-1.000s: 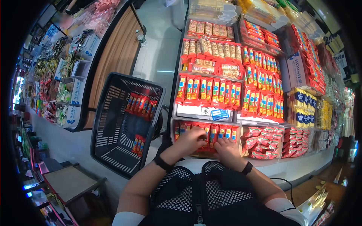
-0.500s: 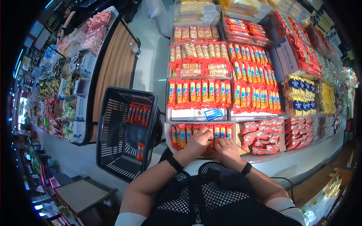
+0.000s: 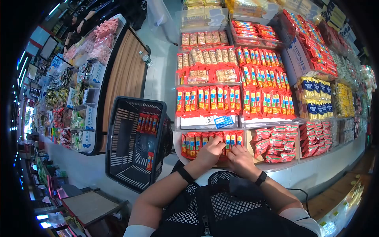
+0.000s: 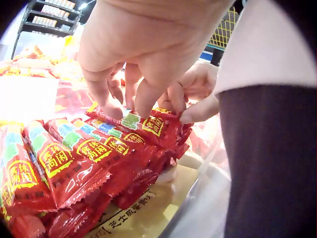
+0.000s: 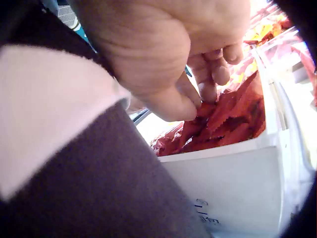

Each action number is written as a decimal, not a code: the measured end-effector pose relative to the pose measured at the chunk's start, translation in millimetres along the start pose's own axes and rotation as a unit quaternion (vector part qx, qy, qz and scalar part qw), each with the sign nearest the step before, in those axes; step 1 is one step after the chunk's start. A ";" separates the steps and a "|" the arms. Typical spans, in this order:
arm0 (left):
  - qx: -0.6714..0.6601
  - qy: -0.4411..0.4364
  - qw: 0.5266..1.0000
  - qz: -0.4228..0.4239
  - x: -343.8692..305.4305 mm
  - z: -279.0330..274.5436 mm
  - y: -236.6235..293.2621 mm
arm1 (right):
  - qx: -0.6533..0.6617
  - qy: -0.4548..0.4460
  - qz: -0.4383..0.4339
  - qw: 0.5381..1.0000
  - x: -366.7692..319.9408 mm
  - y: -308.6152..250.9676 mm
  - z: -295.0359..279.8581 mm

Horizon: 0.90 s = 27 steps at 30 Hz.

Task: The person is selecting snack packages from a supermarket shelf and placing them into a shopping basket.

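Note:
Red snack packets (image 3: 193, 144) stand in a row in the front box of the display, with both hands over them. My left hand (image 3: 210, 152) reaches down with bent fingers. In the left wrist view, its fingertips (image 4: 111, 110) pinch a red packet (image 4: 161, 129) lying over the row. Beside it my right hand (image 3: 241, 158) holds thumb and forefinger together at a red packet (image 5: 205, 111), as the right wrist view shows. The right thumb lies by that end of the row, close to the left fingers. The white box wall (image 5: 233, 171) rises nearest the right wrist.
A dark shopping basket (image 3: 114, 138) with several red packets (image 3: 147, 123) stands left of the display. Small red-and-white packets (image 3: 274, 144) fill the bins to the right, with more snack rows (image 3: 209, 98) behind. A wood-topped counter (image 3: 124, 65) lies beyond the basket.
The head view has shifted, so basket and display sit differently in it. Both hands stay over the front box, the left now closer to the right, with its fingers moved slightly among the packets.

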<state>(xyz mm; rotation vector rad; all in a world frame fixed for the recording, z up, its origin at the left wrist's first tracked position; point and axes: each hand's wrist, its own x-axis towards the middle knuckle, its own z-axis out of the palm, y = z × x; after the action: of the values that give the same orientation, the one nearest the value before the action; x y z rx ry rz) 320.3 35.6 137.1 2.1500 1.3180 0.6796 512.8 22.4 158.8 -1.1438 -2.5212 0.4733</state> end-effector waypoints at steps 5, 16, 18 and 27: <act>0.007 -0.001 1.000 0.014 -1.0 -1.4 -0.5 | -0.012 0.001 -0.008 1.000 2.8 0.2 3.9; -0.048 -0.009 0.998 0.028 1.9 -13.5 3.8 | -0.009 -0.017 -0.015 1.000 9.4 2.4 -3.2; -0.082 0.013 0.997 0.002 5.1 -17.3 -3.4 | 0.019 -0.044 0.023 0.999 13.0 0.8 -14.2; -0.171 0.225 0.954 0.095 125.5 -175.5 86.2 | 0.091 0.005 -0.154 0.984 93.9 -41.5 -6.6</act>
<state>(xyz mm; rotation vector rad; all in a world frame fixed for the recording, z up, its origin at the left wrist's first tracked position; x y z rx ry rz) 310.9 145.8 341.5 1.9113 1.1030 1.4321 430.0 69.5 197.4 -0.6723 -2.5229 0.5947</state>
